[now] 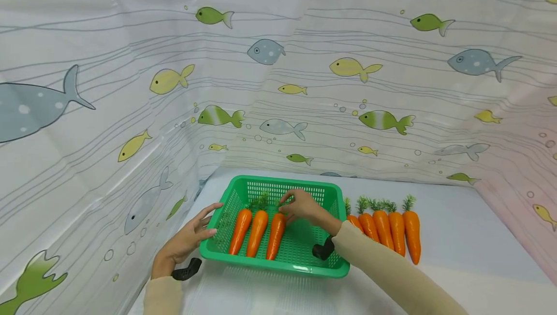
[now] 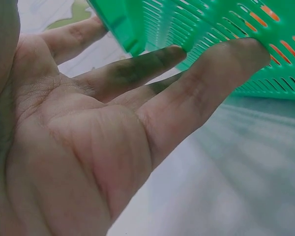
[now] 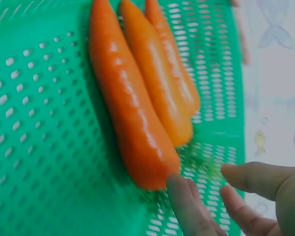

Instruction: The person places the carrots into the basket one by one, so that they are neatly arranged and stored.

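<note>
R-most carrot in basket is seen approx 7 o'clock of nearer R hand, long axis approx 12–6; R fingers parted, nothing gripped; basket's 9 o'clock side is touched by L hand, fingers spread

Your white table
You have a green basket at lower centre, five carrots at lower right.
</note>
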### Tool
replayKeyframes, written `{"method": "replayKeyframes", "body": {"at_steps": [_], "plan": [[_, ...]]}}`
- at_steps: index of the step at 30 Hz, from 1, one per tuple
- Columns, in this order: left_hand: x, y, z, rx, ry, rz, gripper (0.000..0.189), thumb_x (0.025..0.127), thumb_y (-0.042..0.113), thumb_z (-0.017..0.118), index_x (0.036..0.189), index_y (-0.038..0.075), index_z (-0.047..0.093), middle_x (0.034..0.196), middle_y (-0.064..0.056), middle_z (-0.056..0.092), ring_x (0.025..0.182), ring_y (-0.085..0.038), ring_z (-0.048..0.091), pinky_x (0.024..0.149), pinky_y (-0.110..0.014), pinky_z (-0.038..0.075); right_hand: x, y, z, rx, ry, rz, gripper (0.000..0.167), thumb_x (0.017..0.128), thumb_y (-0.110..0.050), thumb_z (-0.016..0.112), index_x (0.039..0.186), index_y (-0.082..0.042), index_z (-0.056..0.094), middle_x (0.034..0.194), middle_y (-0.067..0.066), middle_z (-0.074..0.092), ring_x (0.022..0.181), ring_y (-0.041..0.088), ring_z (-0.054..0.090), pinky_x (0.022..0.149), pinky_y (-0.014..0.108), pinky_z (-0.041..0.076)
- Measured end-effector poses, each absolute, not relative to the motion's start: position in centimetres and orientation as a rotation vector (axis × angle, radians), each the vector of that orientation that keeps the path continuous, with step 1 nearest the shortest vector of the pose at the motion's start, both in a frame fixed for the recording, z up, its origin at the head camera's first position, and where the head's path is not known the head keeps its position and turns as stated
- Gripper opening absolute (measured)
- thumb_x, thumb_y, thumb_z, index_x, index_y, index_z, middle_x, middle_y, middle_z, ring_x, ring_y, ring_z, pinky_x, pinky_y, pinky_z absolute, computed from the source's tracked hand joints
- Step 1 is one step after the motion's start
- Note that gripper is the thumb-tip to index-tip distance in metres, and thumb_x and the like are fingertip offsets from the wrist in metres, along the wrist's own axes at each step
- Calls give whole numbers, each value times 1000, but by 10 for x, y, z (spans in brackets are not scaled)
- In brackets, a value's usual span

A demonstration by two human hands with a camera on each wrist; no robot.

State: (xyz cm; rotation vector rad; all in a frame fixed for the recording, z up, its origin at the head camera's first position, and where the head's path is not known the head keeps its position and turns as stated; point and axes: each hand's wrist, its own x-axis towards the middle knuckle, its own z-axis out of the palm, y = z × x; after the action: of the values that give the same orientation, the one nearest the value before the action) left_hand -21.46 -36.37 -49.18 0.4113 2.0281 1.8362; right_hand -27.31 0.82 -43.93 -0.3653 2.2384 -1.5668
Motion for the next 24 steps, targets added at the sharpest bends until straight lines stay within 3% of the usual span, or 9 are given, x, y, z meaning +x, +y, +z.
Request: {"method": "replayKeyframes", "body": {"at_steps": [7, 13, 19, 24], "plan": [[-216, -363, -493, 464, 1975, 1865, 69, 107, 8, 52, 164, 26, 19, 161, -30, 23, 128, -42, 54, 95, -51, 54, -273, 46, -416, -457, 2253, -1647, 33, 101, -11, 67, 129, 6, 60, 117, 28, 63, 86, 40, 71, 75, 45, 61], [-219, -362, -490, 458, 1965, 1871, 69, 107, 7, 51, 165, 26, 18, 161, -29, 24, 126, -43, 55, 94, -51, 55, -270, 86, -398, -523, 2334, -1659, 33, 102, -16, 67, 130, 2, 61, 119, 23, 63, 91, 41, 69, 76, 42, 61], [-219, -361, -489, 420, 1992, 1857, 70, 106, 9, 53, 164, 28, 19, 163, -27, 19, 129, -41, 53, 96, -50, 54, -260, 130, -397, -526, 2462, -1658, 33, 103, -19, 65, 130, 1, 62, 120, 20, 63, 91, 37, 70, 78, 46, 60], [-215, -360, -489, 376, 1994, 1852, 69, 106, 11, 53, 164, 30, 20, 164, -24, 18, 130, -40, 52, 97, -49, 53, -249, 165, -406, -471, 2562, -1675, 31, 104, -21, 65, 127, -1, 62, 118, 20, 65, 90, 36, 68, 74, 40, 61]]}}
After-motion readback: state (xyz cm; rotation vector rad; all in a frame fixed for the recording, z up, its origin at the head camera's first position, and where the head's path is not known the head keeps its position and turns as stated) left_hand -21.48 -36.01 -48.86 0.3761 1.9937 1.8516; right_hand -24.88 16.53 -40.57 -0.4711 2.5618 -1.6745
